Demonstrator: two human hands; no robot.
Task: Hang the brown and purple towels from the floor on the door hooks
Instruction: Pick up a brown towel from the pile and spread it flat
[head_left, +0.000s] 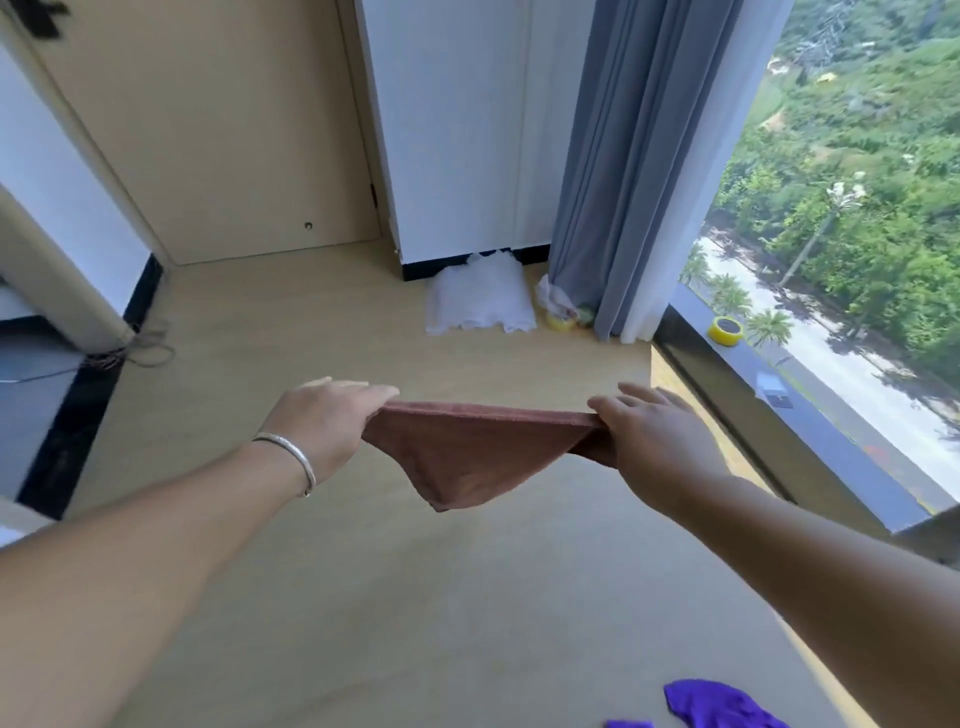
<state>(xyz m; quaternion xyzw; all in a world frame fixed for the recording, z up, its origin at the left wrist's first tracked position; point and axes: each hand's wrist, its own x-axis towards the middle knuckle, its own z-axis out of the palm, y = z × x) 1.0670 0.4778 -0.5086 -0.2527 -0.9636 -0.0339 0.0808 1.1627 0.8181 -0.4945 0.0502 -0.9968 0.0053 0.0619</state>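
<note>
Brown towel (478, 452): matt, napped cloth. Purple towel (722, 704): soft cloth, slightly shiny. Floor (363, 571): smooth, pale wood-look boards, low sheen. Bracelet (291, 457): polished metal. Curtain (613, 156): matt woven fabric. White bundle (480, 296): possibly crinkled cloth.

Bright daylight from the window (852, 218) at right; soft shadows, wide-angle edge bending, slight blur.

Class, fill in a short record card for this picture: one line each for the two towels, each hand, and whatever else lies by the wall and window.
brown towel: brown terry cloth towel, stretched in the air between both hands, middle sagging
purple towel: purple cloth towel, on the wooden floor
left hand: left hand pinches the towel's left corner
right hand: right hand pinches the right corner
by wall: crumpled white cloth
window ledge: yellow tape roll
</note>
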